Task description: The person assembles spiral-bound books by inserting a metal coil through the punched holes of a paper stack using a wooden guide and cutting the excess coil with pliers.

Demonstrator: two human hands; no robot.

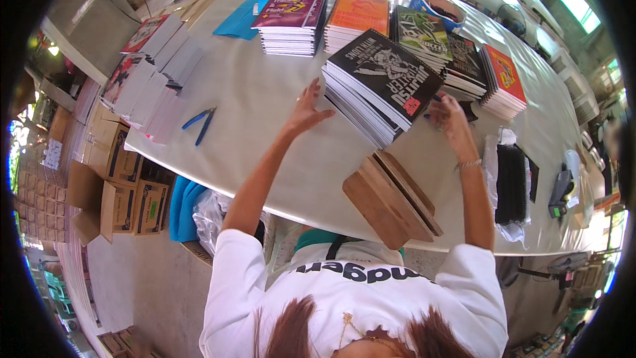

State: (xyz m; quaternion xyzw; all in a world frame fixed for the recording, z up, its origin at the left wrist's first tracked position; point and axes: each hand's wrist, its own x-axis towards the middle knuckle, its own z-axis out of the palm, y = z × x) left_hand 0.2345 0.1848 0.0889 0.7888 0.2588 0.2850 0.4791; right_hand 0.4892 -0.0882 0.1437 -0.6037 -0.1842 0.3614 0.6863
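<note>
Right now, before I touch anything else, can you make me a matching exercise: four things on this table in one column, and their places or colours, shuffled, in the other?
Things
1. Pliers
2. Wooden piece
3. Purple-covered stack
4. Large black-covered stack

Places or colours
A. Between the left hand and the right hand
B. Beside a turquoise sheet
C. Blue handles
D. At the near edge of the table

Pairs: 1-C, 2-D, 3-B, 4-A

Book stacks (383, 83) and cartons (152, 207) suggest a workshop.
</note>
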